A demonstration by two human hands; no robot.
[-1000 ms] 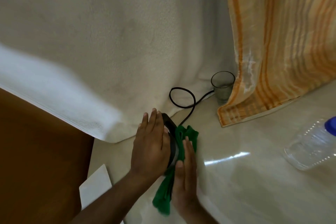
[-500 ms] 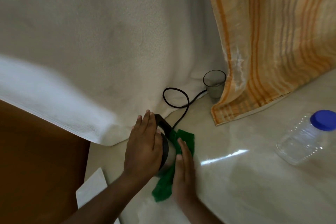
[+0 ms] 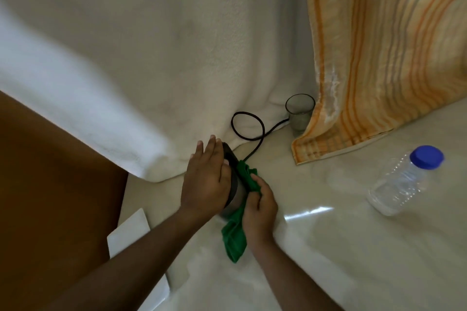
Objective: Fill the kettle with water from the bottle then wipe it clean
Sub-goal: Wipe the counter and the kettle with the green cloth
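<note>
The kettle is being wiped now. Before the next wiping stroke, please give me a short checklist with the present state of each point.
1. Left hand steadies the kettle from above: ok.
2. Right hand grips the green cloth against the kettle side: ok.
3. Black cord lies free behind, not under the cloth: ok.
4. Bottle is capped and apart from the hands: ok.
5. Glass stands clear of the wiping area: ok.
6. Kettle lid closed: cannot tell, the left hand covers it.
</note>
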